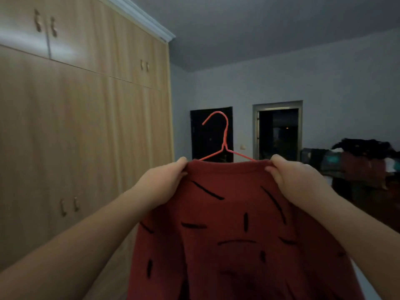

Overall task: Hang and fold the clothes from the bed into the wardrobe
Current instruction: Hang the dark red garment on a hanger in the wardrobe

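Note:
A dark red top (229,224) with short black dashes hangs in front of me on a thin red wire hanger (224,137), whose hook sticks up above the neckline. My left hand (166,176) pinches the left end of the neckline. My right hand (290,174) pinches the right end. Both arms are stretched out and hold the top at chest height. The light wooden wardrobe (86,126) fills the left side, and all its doors are closed.
A pile of dark clothes (363,156) lies at the right edge, blurred. Two dark doorways (278,135) open in the far grey wall. Pairs of wooden door handles (69,205) sit low on the wardrobe near my left forearm.

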The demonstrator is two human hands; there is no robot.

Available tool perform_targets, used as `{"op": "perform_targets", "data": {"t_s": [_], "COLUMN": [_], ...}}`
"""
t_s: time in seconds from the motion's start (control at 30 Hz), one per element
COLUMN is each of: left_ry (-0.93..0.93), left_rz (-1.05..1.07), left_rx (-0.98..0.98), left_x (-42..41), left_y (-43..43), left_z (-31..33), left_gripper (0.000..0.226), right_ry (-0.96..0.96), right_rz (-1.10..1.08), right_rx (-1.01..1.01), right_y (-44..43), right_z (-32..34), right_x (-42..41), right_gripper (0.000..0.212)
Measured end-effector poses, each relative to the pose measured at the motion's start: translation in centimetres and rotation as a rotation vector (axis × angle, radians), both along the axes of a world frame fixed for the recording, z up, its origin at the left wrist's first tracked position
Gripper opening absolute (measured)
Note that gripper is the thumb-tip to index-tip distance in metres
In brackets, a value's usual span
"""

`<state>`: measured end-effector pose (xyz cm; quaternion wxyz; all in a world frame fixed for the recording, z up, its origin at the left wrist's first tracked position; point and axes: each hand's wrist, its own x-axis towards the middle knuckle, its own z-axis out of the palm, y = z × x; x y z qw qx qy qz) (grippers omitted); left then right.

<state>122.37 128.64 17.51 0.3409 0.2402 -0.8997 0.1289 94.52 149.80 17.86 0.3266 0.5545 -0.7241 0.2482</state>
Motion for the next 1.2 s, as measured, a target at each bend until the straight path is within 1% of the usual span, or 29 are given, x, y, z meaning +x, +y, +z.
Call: {"op": "perform_targets", "data": {"t_s": [0.07,0.1,0.2,0.27,0.37,0.47,0.6,0.7,0.8,0.87,0.93,1.0,1.07,1.13,1.2], "left_ry": [-0.022,-0.027,-0.04,-0.029,0.011,0.002,-0.067,-0.096,-0.07,-0.039,-0.006,0.051,0.136,0.185,0.18], "left_rz": [0.04,0.044,0.075,0.118,0.207,0.313,0.494,0.665,0.745,0.746,0.736,0.773,0.866,0.947,0.997], "left_rx": [-0.1,-0.135,-0.194,-0.201,-0.18,-0.175,-0.247,-0.232,-0.076,0.044,0.143,0.214,0.195,0.079,-0.027], "left_x": [3.8,5.9,12.1,16.2,23.2,31.8,45.7,56.2,64.3,67.8,70.5,73.2,76.5,79.7,82.2], "left_y": [-0.8,-1.1,-1.5,-1.2,-0.4,1.1,2.8,3.8,4.5,4.8,4.6,3.4,2.0,0.8,-0.5], "left_z": [0.0,0.1,0.4,0.4,0.4,0.6,1.1,1.0,0.6,0.4,0.2,-0.2,-0.5,-0.9,-1.1], "left_gripper": [0.019,0.024,0.03,0.028,0.016,0.022,0.028,0.027,0.018,0.02,0.028,0.027,0.026,0.027,0.025], "right_ry": [-0.026,-0.005,0.101,0.178,0.286,0.323,0.253,0.183,0.123,0.124,0.132,0.135,0.12,0.093,0.086], "right_rz": [0.063,0.082,0.12,0.135,0.173,0.267,0.485,0.609,0.722,0.782,0.823,0.834,0.881,0.952,0.999], "right_rx": [0.163,0.217,0.284,0.26,0.142,0.057,0.051,0.052,-0.014,-0.065,-0.046,-0.011,0.047,0.103,0.108], "right_y": [-1.4,-2.1,-4.0,-5.4,-7.8,-10.6,-15.0,-18.6,-21.2,-22.5,-23.6,-25.1,-26.7,-28.3,-30.3], "right_z": [0.2,0.2,0.4,0.5,1.0,0.7,0.7,1.0,0.6,0.2,-0.1,-0.2,0.0,-0.1,-0.3], "right_x": [2.0,3.2,7.9,11.8,19.0,28.3,41.1,49.5,57.7,62.8,67.5,71.2,74.3,76.8,78.8], "right_gripper": [0.022,0.023,0.023,0.023,0.03,0.03,0.032,0.03,0.03,0.031,0.029,0.03,0.03,0.029,0.029]}}
